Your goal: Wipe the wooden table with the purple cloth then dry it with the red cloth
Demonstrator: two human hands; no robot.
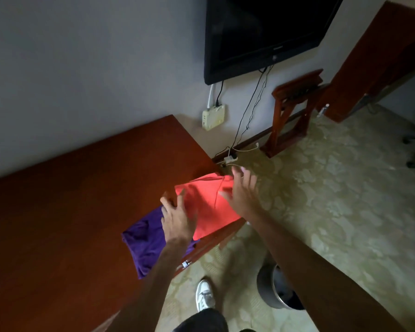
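Note:
The wooden table point(70, 200) fills the left half of the view. A folded red cloth point(207, 204) lies at the table's right edge, and a purple cloth point(146, 245) lies beside it, nearer to me. My left hand point(177, 219) hovers with fingers spread over the seam where the two cloths meet. My right hand point(241, 190) is open with fingers apart at the red cloth's right edge, partly past the table edge. Neither hand grips a cloth.
A black television point(268, 32) hangs on the wall. Cables drop to a wall box point(212, 117) and a floor power strip point(230, 159). A folding wooden rack point(295, 111) stands at the wall, and a metal bin point(278, 291) sits on the carpet by my shoe point(205, 294).

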